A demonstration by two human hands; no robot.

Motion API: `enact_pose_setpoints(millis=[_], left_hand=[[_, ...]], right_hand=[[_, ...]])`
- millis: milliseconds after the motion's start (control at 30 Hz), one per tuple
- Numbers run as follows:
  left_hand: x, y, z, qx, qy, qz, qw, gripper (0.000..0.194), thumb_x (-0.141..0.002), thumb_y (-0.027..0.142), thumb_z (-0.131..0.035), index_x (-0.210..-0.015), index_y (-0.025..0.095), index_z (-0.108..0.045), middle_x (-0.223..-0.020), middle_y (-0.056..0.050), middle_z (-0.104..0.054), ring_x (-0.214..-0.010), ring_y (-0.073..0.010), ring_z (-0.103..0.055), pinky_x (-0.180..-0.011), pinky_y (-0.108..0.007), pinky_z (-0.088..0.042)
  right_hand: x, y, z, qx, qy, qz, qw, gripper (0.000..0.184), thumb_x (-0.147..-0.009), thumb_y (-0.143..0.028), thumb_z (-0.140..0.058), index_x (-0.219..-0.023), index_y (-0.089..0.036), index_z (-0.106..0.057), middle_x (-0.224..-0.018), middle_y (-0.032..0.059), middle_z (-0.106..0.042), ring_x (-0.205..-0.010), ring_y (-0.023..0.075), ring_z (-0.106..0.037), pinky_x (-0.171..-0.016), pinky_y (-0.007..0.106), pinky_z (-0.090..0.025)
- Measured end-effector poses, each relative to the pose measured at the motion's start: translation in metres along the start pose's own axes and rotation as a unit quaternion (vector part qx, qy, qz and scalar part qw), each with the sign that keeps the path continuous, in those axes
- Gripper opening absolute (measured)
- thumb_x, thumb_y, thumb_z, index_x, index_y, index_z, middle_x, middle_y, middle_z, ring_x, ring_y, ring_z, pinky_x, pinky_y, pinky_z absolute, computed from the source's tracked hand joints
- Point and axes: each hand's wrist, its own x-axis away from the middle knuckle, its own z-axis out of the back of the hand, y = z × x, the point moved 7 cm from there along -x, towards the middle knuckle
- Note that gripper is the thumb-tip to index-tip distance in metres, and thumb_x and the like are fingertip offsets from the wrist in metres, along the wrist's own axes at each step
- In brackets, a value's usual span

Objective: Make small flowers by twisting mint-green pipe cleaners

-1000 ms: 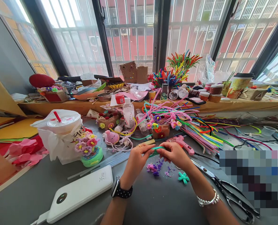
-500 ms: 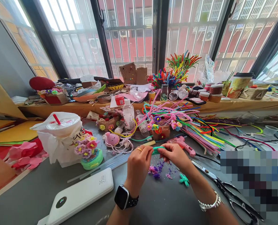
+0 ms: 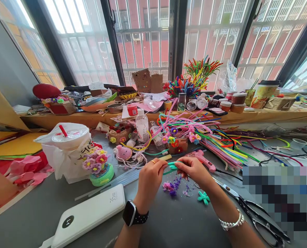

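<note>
Between my two hands is a folded green pipe cleaner (image 3: 172, 166), bent into several side-by-side loops. My left hand (image 3: 151, 177), wearing a ring and a watch, pinches its left end. The thumb and fingers of my right hand (image 3: 193, 170) are closed on its right end. Below the right hand a green pipe-cleaner flower (image 3: 203, 197) lies flat on the table. Purple and pink fuzzy scraps (image 3: 172, 187) lie just under the hands. Behind my right hand rests a pink glue gun (image 3: 205, 161). Large scissors (image 3: 243, 203) lie beside my right forearm, partly covered by it.
A white power bank (image 3: 91, 215) lies at the front left, near a bagged drink cup (image 3: 72, 144) and a small pot of fuzzy flowers (image 3: 101, 175). Clear glue sticks (image 3: 112, 184) lie left of my hands. Bundled pipe cleaners (image 3: 220, 148) spread behind, below a crowded windowsill (image 3: 91, 119).
My left hand has shifted slightly left, drawing a little away from the right. More of the green pipe cleaner shows between them, its loops now more visible.
</note>
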Motion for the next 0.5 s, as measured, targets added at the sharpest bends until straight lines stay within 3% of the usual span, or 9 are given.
enact_pose_setpoints(millis=[200,500], left_hand=[[0.002,0.008,0.001,-0.044,0.012,-0.017,0.999,0.015,-0.081,0.022,-0.043,-0.075,0.019,-0.057,-0.072,-0.001,-0.060,-0.067,-0.0139,-0.055,-0.060,-0.023,-0.037],[0.001,0.020,0.008,-0.156,0.052,-0.063,0.984,0.016,-0.079,0.022,-0.044,-0.070,0.017,-0.056,-0.071,-0.004,-0.057,-0.069,-0.0174,-0.049,-0.062,-0.028,-0.035]], right_hand=[[-0.002,0.002,0.006,0.007,0.041,0.016,0.999,0.027,-0.069,-0.041,-0.054,-0.067,-0.014,-0.056,-0.051,-0.0015,-0.054,-0.039,0.0076,-0.045,-0.036,0.018,-0.034],[0.006,-0.013,0.007,0.178,0.114,0.090,0.973,0.025,-0.076,-0.037,-0.047,-0.067,-0.017,-0.059,-0.054,0.0015,-0.058,-0.042,0.0127,-0.052,-0.040,0.022,-0.038]])
